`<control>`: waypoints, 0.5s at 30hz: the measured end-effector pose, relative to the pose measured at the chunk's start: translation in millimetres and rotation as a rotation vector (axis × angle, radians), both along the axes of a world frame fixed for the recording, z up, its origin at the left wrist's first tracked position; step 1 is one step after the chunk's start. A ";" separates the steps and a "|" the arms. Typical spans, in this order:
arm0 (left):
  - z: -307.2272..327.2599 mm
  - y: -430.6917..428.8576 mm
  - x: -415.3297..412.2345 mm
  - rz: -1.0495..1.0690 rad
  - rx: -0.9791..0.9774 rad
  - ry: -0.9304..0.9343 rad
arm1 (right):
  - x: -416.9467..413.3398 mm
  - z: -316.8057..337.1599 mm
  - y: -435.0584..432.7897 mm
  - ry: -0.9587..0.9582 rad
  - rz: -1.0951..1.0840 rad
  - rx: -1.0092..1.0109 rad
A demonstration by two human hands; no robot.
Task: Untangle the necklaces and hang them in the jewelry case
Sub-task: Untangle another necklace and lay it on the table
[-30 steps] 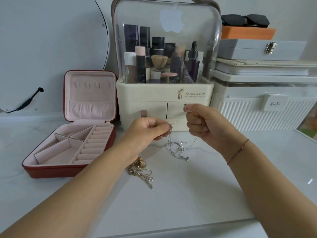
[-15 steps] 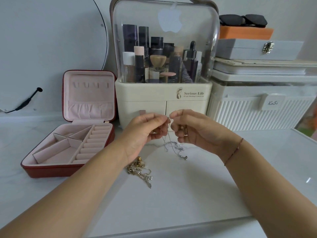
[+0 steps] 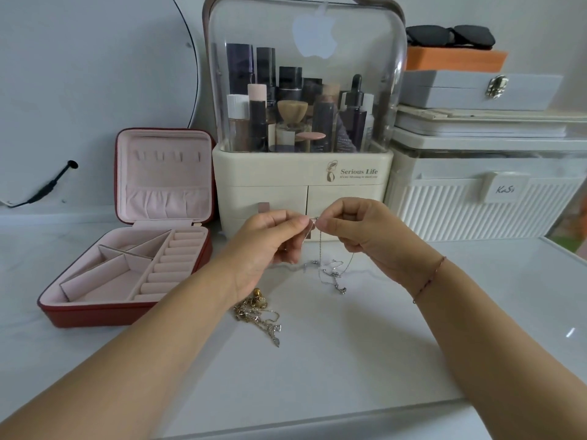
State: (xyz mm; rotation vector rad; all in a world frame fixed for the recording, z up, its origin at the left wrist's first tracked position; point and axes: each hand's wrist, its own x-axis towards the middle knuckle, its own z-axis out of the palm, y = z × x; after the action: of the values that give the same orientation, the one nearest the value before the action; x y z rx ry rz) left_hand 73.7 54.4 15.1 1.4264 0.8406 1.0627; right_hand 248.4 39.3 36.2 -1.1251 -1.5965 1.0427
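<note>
Necklace of thin silver chain [image 3: 332, 276] pinched by left hand [image 3: 270, 246] and right hand [image 3: 359, 233], fingertips nearly touching, tangled lower end resting on white desk [image 3: 349, 360] just below. Tangled gold necklaces [image 3: 257, 309] beneath left wrist. Open red jewelry case with pink lining [image 3: 127, 315] well left of left hand.

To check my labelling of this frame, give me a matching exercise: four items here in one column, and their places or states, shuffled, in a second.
1 silver necklace
2 gold necklace
3 jewelry case
4 sunglasses

a on the orange box
b open, lid upright
c heaped wholly on the table
d pinched by left hand and right hand

Pairs: 1-d, 2-c, 3-b, 4-a
</note>
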 end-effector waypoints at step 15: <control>3.1 -0.7 -6.0 0.142 0.005 0.149 | 12.3 2.6 4.5 -0.001 -0.321 0.277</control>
State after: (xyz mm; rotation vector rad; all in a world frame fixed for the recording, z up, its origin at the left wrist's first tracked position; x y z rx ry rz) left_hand 67.7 53.7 18.2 1.4809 1.0607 1.0743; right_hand 260.6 43.8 38.9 -1.1415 -1.4482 0.5918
